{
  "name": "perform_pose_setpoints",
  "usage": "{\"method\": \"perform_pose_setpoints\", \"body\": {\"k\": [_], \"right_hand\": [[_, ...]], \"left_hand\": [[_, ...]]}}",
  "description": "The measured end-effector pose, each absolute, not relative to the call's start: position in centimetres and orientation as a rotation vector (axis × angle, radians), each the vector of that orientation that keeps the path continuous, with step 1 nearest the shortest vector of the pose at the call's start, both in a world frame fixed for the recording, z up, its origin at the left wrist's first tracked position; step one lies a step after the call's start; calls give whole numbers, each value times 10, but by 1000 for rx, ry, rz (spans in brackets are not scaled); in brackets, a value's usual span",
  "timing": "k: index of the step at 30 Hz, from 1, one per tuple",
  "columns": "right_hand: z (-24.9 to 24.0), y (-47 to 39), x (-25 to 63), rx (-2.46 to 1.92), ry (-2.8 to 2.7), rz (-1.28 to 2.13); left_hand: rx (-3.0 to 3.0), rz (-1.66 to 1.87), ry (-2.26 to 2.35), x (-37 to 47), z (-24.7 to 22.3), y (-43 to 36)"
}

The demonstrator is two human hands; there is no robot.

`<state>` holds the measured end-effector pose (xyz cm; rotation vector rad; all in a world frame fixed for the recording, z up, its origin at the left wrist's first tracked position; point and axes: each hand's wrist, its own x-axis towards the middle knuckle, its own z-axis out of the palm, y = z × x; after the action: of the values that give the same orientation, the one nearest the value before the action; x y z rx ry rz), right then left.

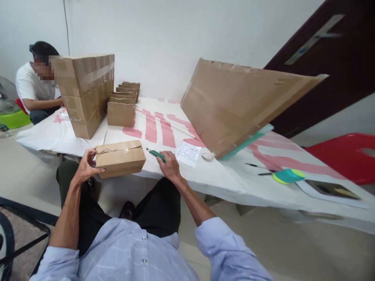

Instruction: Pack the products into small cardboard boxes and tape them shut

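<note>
A small brown cardboard box (121, 158), with a strip of clear tape along its top, sits at the table's front edge. My left hand (87, 166) grips its left end, thumb on the front face and fingers toward the back. To the right of the box, my right hand (170, 166) is closed around a green utility knife (156, 154). The knife's tip points left toward the box's right end, with a small gap between them. Under my right hand lies the white cloth of the table.
Taped cartons (88, 93) are stacked at the left, beside a row of open cardboard pieces (121, 113). A large cardboard sheet (243, 101) leans at the right. Nearby lie a printed paper (189, 153) and a tablet (332, 189). Another person (38, 86) sits far left; a red chair (345, 156) stands right.
</note>
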<state>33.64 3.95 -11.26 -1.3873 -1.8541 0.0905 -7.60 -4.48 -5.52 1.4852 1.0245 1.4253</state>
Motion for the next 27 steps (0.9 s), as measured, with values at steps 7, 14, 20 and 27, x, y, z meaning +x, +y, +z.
{"method": "perform_pose_setpoints", "body": {"k": [7,14,20,27], "right_hand": [[-123,45,351,-1753,-2026,86],[-112,51,349,-1878,-2071,65],[-103,61,348,-1951,-2157,61],[-105,60,343,-1889,-2139,57]], "left_hand": [[1253,1494,1044,-110,-59,-53],[1210,1502,1078,-119,-49,-52],[1473,1390,1132,-99,-21,-37],[1826,1269,1200,-79,-10,-29]]}}
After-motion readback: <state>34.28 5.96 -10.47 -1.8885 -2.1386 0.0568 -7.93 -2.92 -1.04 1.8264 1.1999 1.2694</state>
